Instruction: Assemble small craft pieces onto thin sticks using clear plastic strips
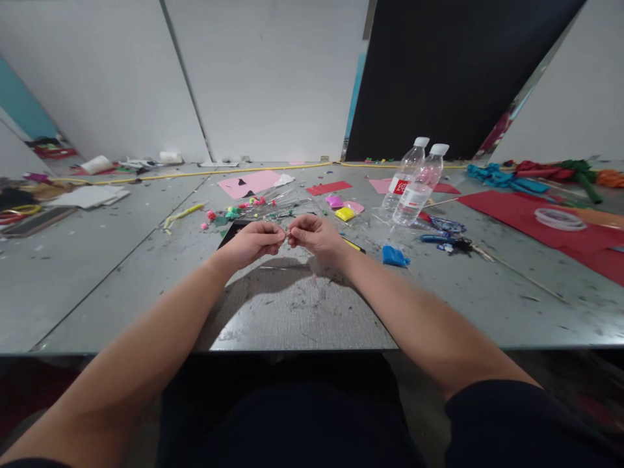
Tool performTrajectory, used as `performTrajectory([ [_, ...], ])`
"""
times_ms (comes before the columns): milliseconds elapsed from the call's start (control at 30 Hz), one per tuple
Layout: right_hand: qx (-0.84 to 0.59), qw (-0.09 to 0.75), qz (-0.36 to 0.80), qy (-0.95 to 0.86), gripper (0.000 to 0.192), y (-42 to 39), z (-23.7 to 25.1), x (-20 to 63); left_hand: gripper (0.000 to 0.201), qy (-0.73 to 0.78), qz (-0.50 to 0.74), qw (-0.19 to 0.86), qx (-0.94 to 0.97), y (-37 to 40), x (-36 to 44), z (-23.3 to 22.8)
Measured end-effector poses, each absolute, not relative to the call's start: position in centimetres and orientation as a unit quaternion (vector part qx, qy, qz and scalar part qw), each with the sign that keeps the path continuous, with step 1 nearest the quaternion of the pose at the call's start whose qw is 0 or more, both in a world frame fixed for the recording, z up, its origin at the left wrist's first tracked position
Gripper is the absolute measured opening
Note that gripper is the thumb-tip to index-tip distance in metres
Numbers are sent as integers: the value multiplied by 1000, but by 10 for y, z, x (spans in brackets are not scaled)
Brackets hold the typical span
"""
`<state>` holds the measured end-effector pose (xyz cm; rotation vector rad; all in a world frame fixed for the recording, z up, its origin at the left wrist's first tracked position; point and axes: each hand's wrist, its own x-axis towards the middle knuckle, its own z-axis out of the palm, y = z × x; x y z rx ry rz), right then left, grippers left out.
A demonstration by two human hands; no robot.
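Pinching something tiny, unclear: hands (286, 238)

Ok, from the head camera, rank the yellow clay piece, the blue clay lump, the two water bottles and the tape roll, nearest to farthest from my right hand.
From the right hand:
1. Yellow clay piece, just beyond it.
2. Blue clay lump, to its right.
3. Water bottles, farther right and back.
4. Tape roll, far right on the red sheet.

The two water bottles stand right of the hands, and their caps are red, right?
Not quite. The two water bottles do stand right of the hands, beyond the right hand, but the head view shows their caps are white, not red. Only one label is red.
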<state>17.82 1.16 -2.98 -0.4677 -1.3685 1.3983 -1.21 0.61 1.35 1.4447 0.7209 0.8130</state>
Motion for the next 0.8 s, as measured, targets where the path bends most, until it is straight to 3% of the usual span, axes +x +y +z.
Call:
performTrajectory([
  [267, -260, 542, 503, -621, 47, 19, -34, 180, 20, 349, 347, 571, 657, 10, -13, 10],
  [567, -379, 514, 317, -701, 30, 12, -30, 182, 24, 405, 353, 449, 714, 11, -9, 5],
  [800, -511, 450, 266, -683, 25, 8, -29, 173, 19, 447, 324, 217, 805, -2, -2, 12],
])
